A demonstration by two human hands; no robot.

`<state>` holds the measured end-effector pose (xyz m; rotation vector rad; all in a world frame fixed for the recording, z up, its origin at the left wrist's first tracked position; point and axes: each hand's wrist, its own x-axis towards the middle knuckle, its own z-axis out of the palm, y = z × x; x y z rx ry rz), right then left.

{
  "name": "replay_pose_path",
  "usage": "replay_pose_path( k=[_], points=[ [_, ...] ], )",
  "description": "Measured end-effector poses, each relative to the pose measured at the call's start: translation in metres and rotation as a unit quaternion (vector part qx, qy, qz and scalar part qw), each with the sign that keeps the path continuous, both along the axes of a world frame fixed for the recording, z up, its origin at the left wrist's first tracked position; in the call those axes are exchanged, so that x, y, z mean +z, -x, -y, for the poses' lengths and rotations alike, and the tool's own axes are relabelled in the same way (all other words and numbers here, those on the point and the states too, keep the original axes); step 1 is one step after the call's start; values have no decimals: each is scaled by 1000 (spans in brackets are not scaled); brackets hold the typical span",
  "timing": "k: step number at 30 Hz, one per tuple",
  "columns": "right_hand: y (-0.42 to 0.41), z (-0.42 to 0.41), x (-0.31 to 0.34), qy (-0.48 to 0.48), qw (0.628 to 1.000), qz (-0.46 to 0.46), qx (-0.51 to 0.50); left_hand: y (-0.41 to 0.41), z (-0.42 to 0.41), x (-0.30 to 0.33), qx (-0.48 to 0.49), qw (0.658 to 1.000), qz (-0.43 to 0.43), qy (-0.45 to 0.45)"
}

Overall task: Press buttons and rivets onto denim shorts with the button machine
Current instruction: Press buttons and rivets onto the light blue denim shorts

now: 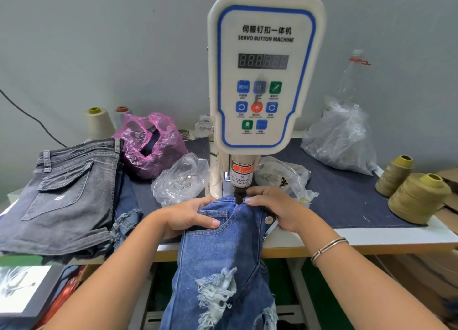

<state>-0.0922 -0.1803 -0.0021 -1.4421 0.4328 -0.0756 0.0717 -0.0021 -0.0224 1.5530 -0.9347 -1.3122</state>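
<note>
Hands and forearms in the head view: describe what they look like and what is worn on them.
Both forearms are bare, with no sleeves in view. The left hand wears no ring, watch or glove. The right hand is also ungloved, and its wrist carries a thin silver-coloured metal bangle that reads as two or three narrow bands. Fingernails are short and unpainted.

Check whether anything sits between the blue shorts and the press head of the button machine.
Nothing visible does. The blue shorts lie directly under the press head, with its tip at the waistband. The left hand and right hand hold the denim on either side; right fingertips sit very close beside the tip, not under it.
</note>
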Motion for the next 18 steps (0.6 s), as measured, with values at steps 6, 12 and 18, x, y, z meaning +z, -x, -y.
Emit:
replay_pose_path(
  k=[6,12,18],
  points=[
    [0,0,-17,29,998,49,-29,3,-2,2,10,1000,1,11],
    [-1,-4,-38,-55,989,122,-64,5,-3,-2,11,999,31,9],
    [1,-2,-43,-97,985,127,-67,7,-1,-2,8,1000,7,15]
  ],
)
